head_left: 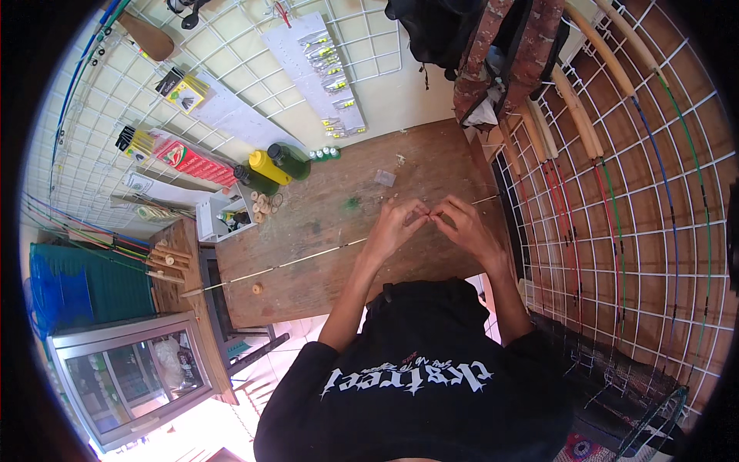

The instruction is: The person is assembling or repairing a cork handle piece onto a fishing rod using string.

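Note:
My left hand (pixel 399 225) and my right hand (pixel 462 221) meet above the right part of the wooden table (pixel 323 281). Thumb and fingers of each are pinched, the tips almost touching. Whatever sits between them is too small to make out. A thin pale yellow fishing rod blank (pixel 308 256) lies slantwise over the table; its stretch near my hands is partly hidden behind them. Just beyond my left hand is a small clear plastic packet (pixel 384 179). Green scraps (pixel 352 202) lie farther left.
Bottles, one of them yellow (pixel 267 167), stand at the back left beside cork rings (pixel 265 204) and a white box (pixel 218 219). One cork ring (pixel 257 289) rests near the front edge. Rods with wooden handles (pixel 577 112) hang on the right wire grid. A glass-fronted cabinet (pixel 188 317) stands lower left.

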{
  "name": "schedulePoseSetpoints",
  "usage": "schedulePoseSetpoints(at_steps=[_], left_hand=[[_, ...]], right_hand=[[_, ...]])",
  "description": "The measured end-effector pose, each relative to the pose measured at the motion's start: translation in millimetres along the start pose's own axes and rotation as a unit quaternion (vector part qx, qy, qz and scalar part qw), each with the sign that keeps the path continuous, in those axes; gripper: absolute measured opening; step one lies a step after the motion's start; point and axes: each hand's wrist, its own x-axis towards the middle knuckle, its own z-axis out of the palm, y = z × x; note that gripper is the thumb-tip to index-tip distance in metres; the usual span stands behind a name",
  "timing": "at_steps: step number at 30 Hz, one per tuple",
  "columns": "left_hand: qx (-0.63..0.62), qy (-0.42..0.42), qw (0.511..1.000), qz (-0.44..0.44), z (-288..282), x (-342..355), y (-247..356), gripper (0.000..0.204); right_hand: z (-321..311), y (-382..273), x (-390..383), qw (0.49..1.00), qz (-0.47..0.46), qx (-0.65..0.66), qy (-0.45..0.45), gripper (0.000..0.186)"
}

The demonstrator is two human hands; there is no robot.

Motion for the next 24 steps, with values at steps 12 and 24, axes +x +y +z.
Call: schedulePoseSetpoints(at_steps=[12, 24], left_hand=[[-0.165, 0.002, 0.975, -0.149, 29.8, -11.6, -44.9, 0.005], [-0.358, -0.007, 0.902, -0.242, 58.0, -14.4, -105.9, 0.009]], right_hand=[[19.0, 14.8, -12.8, 0.997, 0.053, 0.011, 0.051, 0.008], [69.7, 74.2, -28.1, 0.982, 0.152, 0.036, 0.102, 0.009]])
